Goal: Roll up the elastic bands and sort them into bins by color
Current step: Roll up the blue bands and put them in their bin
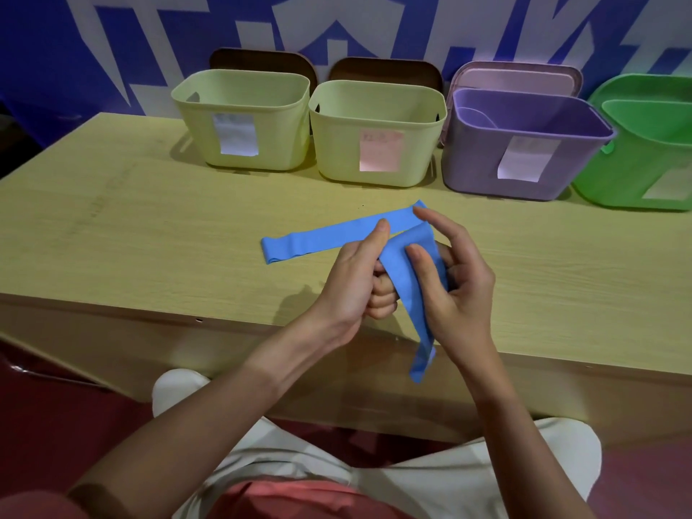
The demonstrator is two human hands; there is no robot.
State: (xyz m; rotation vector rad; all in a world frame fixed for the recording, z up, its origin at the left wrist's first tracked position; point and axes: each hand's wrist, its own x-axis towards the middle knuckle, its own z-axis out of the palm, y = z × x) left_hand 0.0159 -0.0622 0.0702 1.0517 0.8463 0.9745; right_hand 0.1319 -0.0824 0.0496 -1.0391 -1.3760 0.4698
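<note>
Your left hand and right hand both pinch the blue elastic band above the table's near edge; one end lies far-left, the other dangles near you.

Nothing clear enough to read. Paper labels stuck on the fronts of the bins: white on the left yellow bin, pink on the second yellow bin, white on the purple bin and the green bin. Faint marks, too blurry. Big white shapes on the blue wall, cut off.
</note>
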